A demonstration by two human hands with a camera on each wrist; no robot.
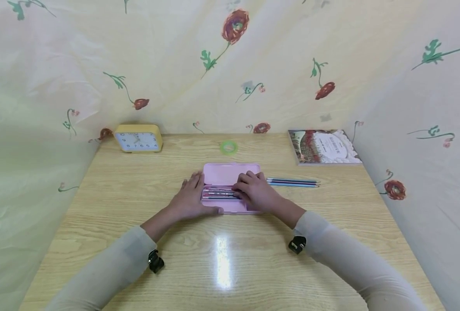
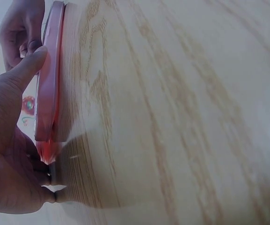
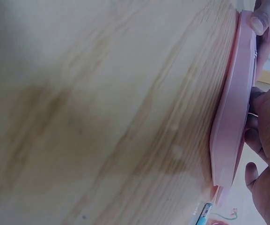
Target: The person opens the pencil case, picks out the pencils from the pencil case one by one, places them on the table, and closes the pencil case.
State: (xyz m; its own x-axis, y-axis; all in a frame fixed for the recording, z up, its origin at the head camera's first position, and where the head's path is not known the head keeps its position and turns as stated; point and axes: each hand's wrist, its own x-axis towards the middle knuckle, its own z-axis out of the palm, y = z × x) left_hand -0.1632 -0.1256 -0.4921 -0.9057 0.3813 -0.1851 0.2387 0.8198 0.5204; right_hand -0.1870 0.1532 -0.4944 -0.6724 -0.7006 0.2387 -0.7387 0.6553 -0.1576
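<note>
A pink pencil case (image 1: 231, 173) lies open on the table, its lid folded back on the far side. Several pencils (image 1: 219, 193) lie lengthwise in its tray. My left hand (image 1: 191, 201) spans the case's left end with straight fingers. Its thumb (image 2: 32, 61) rests against the near edge in the left wrist view. Over the right part of the tray, my right hand (image 1: 258, 191) has its fingers curled and pinches at the pencils' right ends. Its fingertips are partly hidden behind the case wall (image 3: 230, 103) in the right wrist view.
Several dark and blue pencils (image 1: 293, 182) lie beside the case on the right. A yellow alarm clock (image 1: 138, 138) stands at the back left, a green tape roll (image 1: 228, 147) lies at the back middle, and a book (image 1: 325, 147) lies back right. Flowered cloth surrounds the table.
</note>
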